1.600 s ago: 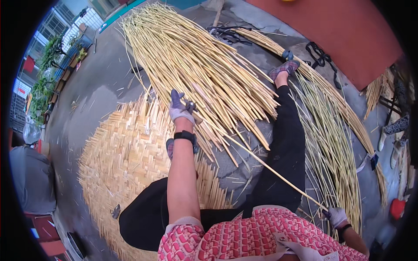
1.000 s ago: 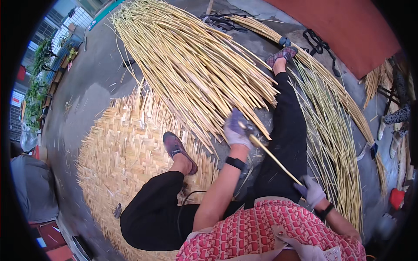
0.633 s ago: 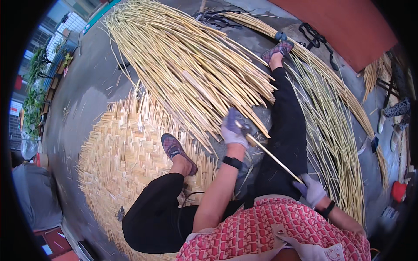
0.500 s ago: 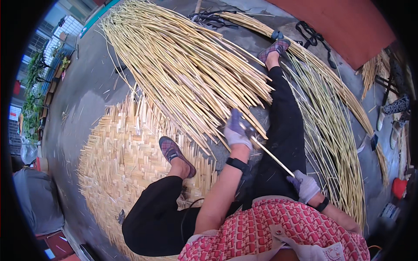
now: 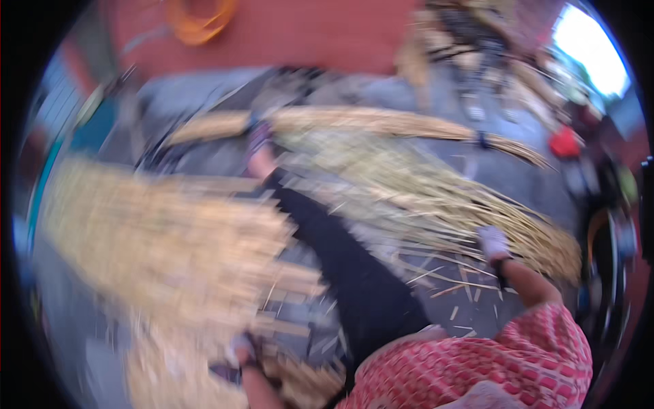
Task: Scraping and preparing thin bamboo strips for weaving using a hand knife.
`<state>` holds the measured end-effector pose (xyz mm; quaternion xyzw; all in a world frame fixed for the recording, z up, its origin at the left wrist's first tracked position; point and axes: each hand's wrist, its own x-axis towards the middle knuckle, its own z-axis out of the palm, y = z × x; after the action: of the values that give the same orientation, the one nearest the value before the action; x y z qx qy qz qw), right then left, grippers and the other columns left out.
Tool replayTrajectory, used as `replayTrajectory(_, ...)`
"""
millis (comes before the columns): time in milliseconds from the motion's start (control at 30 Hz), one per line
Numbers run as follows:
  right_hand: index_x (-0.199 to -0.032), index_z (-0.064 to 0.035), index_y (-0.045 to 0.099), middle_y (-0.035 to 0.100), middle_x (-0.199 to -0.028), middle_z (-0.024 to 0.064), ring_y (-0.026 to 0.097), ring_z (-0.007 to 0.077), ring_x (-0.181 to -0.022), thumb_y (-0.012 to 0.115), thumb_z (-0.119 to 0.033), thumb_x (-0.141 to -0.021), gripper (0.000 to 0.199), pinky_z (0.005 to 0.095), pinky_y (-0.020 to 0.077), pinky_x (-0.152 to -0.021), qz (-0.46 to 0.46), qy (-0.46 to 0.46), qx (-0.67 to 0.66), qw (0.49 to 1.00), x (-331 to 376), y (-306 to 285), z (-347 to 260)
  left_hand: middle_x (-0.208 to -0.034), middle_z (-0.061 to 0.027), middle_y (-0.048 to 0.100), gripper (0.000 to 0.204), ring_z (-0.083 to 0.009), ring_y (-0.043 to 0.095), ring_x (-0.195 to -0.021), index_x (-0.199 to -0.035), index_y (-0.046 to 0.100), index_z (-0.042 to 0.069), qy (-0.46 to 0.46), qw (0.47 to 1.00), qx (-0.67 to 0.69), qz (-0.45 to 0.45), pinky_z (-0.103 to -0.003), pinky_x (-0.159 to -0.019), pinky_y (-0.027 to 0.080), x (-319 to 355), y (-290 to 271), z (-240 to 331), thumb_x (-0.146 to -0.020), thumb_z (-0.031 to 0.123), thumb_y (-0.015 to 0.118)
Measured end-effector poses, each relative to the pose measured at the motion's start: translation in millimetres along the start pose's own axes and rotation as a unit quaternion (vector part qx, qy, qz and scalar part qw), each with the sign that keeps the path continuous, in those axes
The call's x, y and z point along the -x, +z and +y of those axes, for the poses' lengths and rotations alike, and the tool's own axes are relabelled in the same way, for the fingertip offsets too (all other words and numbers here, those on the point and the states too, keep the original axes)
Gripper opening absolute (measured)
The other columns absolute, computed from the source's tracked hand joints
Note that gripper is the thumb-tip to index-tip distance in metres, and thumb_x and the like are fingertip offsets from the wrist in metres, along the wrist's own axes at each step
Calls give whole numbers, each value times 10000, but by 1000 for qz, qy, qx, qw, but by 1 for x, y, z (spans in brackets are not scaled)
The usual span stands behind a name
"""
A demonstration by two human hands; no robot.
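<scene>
My right hand, in a pale glove, reaches to the near edge of a spread of thin greenish stalks on the right. Whether its fingers have closed on a stalk is too blurred to tell. My left hand, also gloved, is low in the picture, close to a dark shoe and above pale woven matting. Motion smears its fingers, so anything held there cannot be made out. To the left lies a large heap of straw-coloured stalks.
My outstretched leg lies between the two piles. Beyond it runs a long tied bundle, before a red wall with an orange coil. Short cut pieces litter the grey floor. A red object stands at the far right.
The view has swung right and is blurred. My right hand has left the single stalk for the greenish pile. My left hand, earlier with a dark tool at that stalk, is now low and left.
</scene>
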<state>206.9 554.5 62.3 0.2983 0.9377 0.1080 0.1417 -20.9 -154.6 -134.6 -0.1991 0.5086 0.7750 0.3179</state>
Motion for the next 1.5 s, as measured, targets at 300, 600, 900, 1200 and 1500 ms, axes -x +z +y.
replayTrajectory(300, -1126, -86, 574, 614, -1009, 149, 597, 347, -944, 591, -144, -808, 324, 426, 494, -782, 62, -309, -211, 925, 42, -2, -126, -733, -78, 593, 538, -133, 393, -453, -1114, 556, 110, 119, 964, 0, 239, -238, -416, 316, 70, 82, 39, -849, 578, 526)
replayTrajectory(600, -1107, -68, 572, 609, -1012, 174, 595, 368, -946, 549, -155, -855, 267, 428, 489, -814, -78, -278, -260, 921, 92, 51, -125, -825, -21, 578, 426, -104, 481, -545, -1090, 545, 137, 224, 957, 103, 152, -229, -447, 402, 52, 221, 89, -919, 518, 463)
replayTrajectory(900, -1075, -55, 575, 612, -981, 180, 596, 372, -949, 572, -115, -815, 267, 423, 489, -806, -38, -253, -319, 913, 95, 40, -124, -1122, -101, 565, 450, -249, 542, -1022, -1156, 523, 139, 230, 944, 87, 220, -407, -822, 488, 40, 279, 91, -887, 500, 512)
replayTrajectory(1200, -1039, -42, 607, 625, -845, 96, 599, 197, -758, 601, -107, -884, 169, 312, 482, -690, 103, -349, -521, 772, -1, -141, -241, -689, -32, 528, 261, -160, 541, -520, -1042, 569, 125, 145, 969, 173, 99, -293, -430, 456, 103, 270, 81, -928, 359, 541)
replayTrajectory(1500, -1125, -53, 601, 626, -867, 29, 570, 97, -689, 570, -429, -896, 441, 252, 446, -528, -499, -538, -413, 539, 76, -200, -521, -652, -51, 590, 212, -137, 553, -493, -858, 579, 62, 103, 967, 215, 92, -243, -440, 442, 213, 276, 48, -898, 269, 606)
